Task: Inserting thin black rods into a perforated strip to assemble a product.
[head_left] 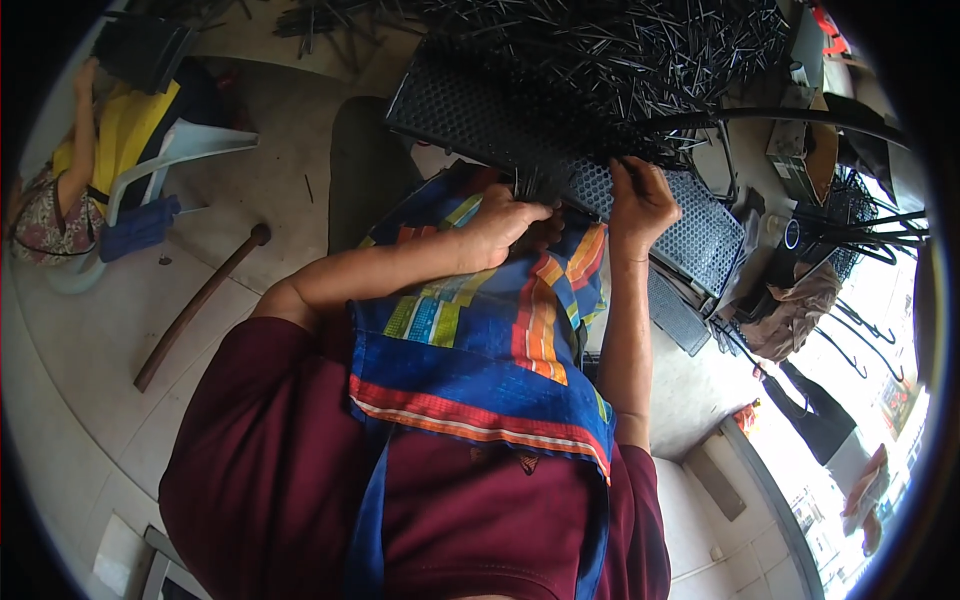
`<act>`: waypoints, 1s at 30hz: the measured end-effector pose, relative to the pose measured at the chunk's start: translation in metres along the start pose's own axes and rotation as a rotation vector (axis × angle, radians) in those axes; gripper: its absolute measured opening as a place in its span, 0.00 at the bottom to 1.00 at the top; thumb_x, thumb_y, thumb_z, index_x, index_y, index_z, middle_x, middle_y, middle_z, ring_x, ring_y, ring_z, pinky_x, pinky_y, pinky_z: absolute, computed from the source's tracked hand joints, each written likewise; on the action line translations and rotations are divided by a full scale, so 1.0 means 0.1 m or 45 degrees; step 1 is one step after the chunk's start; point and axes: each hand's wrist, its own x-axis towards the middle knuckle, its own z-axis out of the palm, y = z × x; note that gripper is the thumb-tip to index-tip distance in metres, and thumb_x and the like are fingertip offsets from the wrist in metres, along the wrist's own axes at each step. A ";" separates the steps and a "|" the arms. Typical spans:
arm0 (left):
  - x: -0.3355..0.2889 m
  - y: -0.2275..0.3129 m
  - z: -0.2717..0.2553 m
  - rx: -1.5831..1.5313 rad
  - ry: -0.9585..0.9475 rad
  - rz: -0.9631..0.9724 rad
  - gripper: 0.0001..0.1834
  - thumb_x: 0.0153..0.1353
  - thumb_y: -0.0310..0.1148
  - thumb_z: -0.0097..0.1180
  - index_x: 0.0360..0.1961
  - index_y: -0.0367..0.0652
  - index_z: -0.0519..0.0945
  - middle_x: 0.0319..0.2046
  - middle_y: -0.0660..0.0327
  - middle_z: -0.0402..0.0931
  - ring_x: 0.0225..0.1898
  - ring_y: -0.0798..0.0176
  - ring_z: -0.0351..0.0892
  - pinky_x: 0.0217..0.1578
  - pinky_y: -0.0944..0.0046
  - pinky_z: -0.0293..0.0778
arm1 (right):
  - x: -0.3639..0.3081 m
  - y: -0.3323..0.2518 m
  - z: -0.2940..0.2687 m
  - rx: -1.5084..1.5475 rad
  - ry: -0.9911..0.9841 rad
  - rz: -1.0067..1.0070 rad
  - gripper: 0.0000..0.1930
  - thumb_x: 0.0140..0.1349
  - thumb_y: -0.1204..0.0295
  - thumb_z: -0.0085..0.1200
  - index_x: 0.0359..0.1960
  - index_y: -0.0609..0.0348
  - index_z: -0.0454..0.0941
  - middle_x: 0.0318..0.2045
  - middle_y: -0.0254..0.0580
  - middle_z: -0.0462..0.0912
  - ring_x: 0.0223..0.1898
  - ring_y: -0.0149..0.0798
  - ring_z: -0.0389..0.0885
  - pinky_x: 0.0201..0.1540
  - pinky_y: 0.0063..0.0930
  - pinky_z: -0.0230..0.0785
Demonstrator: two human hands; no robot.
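My left hand [497,228] is closed around a small bunch of thin black strips [541,184], their ends standing up past the thumb. It is just in front of a long black tray [440,100] full of small round holes, which lies slanted before me. Many dark strips stand up from the tray's middle and far side. My right hand [645,208] is over the right part of the tray, thumb and fingers pinched together at the edge of the standing strips. Whatever lies between those fingertips is too small and dark to make out.
A large heap of loose black strips [660,50] lies beyond the tray. Black curved rods [790,115] and a brown crumpled cloth [800,310] are at the right. On the left, another person's arm [80,150] holds a dark panel [145,50] near a white chair [190,145]; a wooden stick [200,310] lies on the floor.
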 end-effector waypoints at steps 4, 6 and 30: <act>0.04 -0.02 -0.05 -0.060 0.014 -0.122 0.07 0.57 0.23 0.53 0.37 0.38 0.80 0.29 0.56 0.81 0.28 0.60 0.83 0.25 0.64 0.77 | -0.01 -0.16 0.01 -0.139 -0.051 -0.055 0.07 0.49 0.82 0.63 0.32 0.63 0.83 0.23 0.33 0.81 0.24 0.22 0.78 0.27 0.16 0.69; 0.03 -0.01 -0.04 -0.041 0.026 -0.106 0.07 0.57 0.23 0.53 0.37 0.38 0.80 0.29 0.56 0.81 0.28 0.60 0.82 0.25 0.64 0.77 | -0.02 -0.17 0.01 -0.105 -0.033 0.004 0.07 0.49 0.82 0.63 0.32 0.62 0.83 0.24 0.34 0.81 0.25 0.22 0.78 0.29 0.17 0.69; 0.04 0.00 -0.04 -0.074 0.082 -0.111 0.08 0.55 0.23 0.56 0.36 0.39 0.81 0.30 0.58 0.82 0.29 0.62 0.82 0.27 0.64 0.76 | 0.11 -0.11 -0.04 -0.242 -0.137 -0.156 0.05 0.50 0.79 0.62 0.30 0.60 0.84 0.24 0.37 0.81 0.25 0.29 0.81 0.29 0.20 0.70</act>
